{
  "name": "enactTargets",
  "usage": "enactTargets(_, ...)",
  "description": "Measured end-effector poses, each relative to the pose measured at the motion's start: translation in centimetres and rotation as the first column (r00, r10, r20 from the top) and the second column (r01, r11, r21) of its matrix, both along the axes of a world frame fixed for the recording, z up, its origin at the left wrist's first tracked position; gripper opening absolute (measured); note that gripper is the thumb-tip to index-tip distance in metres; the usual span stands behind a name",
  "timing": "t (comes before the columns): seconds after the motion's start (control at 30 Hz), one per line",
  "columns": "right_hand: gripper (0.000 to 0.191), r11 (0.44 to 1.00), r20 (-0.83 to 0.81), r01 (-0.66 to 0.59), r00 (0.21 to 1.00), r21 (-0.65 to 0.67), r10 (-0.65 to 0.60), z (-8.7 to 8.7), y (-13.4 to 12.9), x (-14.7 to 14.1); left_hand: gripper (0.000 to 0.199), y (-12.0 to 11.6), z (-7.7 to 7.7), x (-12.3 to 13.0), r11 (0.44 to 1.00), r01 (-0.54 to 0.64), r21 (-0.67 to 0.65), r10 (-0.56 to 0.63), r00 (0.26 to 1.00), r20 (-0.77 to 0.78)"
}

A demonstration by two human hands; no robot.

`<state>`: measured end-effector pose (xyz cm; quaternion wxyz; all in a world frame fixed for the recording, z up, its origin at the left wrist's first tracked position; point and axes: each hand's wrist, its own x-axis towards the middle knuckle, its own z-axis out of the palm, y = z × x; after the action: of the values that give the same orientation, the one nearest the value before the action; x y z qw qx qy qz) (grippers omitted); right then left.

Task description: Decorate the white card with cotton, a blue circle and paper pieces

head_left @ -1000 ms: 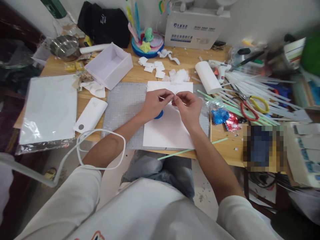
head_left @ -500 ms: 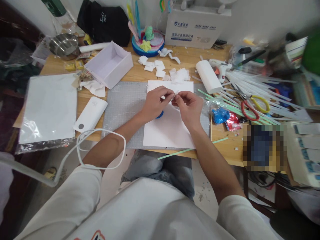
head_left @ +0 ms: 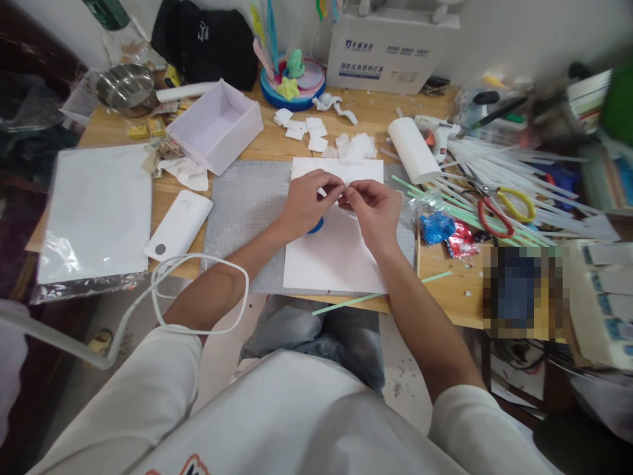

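Observation:
Above the upper part of a white sheet (head_left: 331, 264), my left hand (head_left: 311, 201) and my right hand (head_left: 374, 212) meet fingertip to fingertip. Both are closed in a pinch on something small and whitish, too small to make out. Partly hidden below my left hand is a round blue thing (head_left: 316, 226). The sheet lies on a grey cutting mat (head_left: 242, 218). Just beyond my fingers are thin white scraps (head_left: 357, 148) and several small white squares (head_left: 295, 129).
A white open box (head_left: 217, 125), a power bank (head_left: 180, 224) and a looped white cable (head_left: 247, 290) are at the left. On the right lie a white roll (head_left: 414, 150), a glue gun (head_left: 442, 135), scissors (head_left: 494, 211), many strips and a green strip (head_left: 346, 304) near the edge.

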<state>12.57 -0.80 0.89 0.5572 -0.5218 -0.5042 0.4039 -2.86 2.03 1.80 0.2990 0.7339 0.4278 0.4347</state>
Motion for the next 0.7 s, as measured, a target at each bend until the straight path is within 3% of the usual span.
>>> enactTargets(0.27, 0.02, 0.999, 0.064, 0.036, 0.997, 0.02, -0.037, 0.17, -0.12, 0.04, 0.011, 0.06, -0.22, -0.13, 0.998, 0.034, 0.052, -0.034, 0.999, -0.007)
enactTargets(0.43, 0.023, 1.0, 0.023, 0.028, 0.999, 0.008, -0.028, 0.1, -0.08, 0.03, 0.009, -0.11, -0.07, 0.12, 1.0, 0.005, -0.03, -0.004, 0.999, 0.05)
enactTargets(0.7, 0.032, 1.0, -0.096, 0.004, 0.995, -0.031, -0.006, 0.63, -0.04, -0.14, 0.009, 0.09, -0.11, 0.29, 0.981, 0.055, -0.187, -0.018, 0.981, 0.196)
